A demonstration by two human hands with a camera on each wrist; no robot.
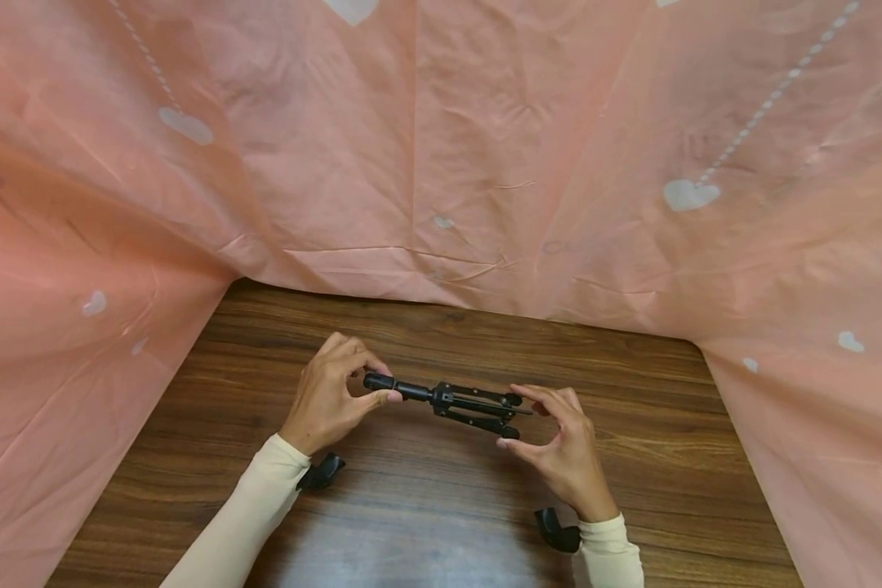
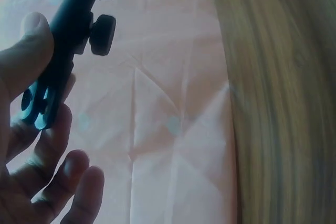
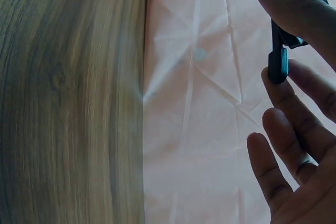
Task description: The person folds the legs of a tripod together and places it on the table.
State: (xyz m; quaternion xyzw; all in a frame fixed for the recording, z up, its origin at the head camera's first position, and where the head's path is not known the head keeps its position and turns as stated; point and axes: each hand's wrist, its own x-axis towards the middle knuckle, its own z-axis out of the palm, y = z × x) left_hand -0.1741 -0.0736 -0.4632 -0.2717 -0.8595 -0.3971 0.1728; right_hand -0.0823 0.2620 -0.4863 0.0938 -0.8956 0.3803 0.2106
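A small black tripod (image 1: pixel 415 392) is held lengthwise between both hands above the wooden table, its legs pointing right and slightly spread. My left hand (image 1: pixel 331 396) pinches the head end between thumb and fingers. In the left wrist view, the forked tip and a side knob (image 2: pixel 102 35) of the tripod show, with the lower fingers loosely bent. At the other end, my right hand (image 1: pixel 566 445) has its thumb and index finger on either side of the leg ends. One leg's foot (image 3: pixel 278 66) lies against a fingertip in the right wrist view.
The dark wood-grain table (image 1: pixel 426 498) spreads beneath the hands. A pink sheet with pale hearts (image 1: pixel 470 163) hangs along the back and both sides. Black curved pieces (image 1: pixel 322 472) sit at both wrists beside the cream sleeves (image 1: pixel 250 514).
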